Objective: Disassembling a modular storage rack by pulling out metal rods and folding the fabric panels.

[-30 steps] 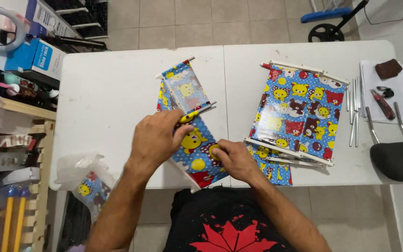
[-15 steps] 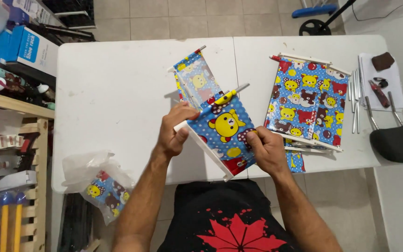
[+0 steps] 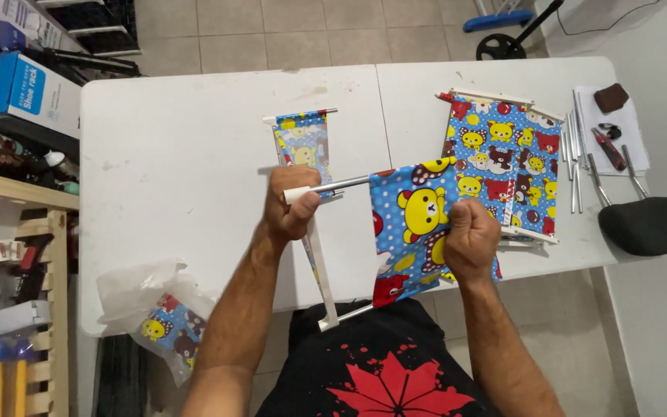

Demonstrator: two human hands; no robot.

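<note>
Both my hands grip: left hand (image 3: 291, 202) clamped on the grey metal rod (image 3: 341, 185), right hand (image 3: 471, 235) bunching the blue cartoon-bear fabric panel (image 3: 414, 220) above the white bench (image 3: 187, 170)

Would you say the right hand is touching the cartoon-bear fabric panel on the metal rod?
Touching. The head view shows the right hand closed in a fist around the blue cartoon-bear fabric panel, with the cloth bunched in its grip.

The desk (image 3: 194, 154) carries everything. Near its middle lies a small fabric panel (image 3: 303, 143). To the right of that panel lies a larger framed panel (image 3: 503, 154), and farther right a row of metal rods (image 3: 573, 158) beside a notepad (image 3: 619, 131). Left of the panel, off the desk's near corner, hangs a plastic bag (image 3: 152, 305).
</note>
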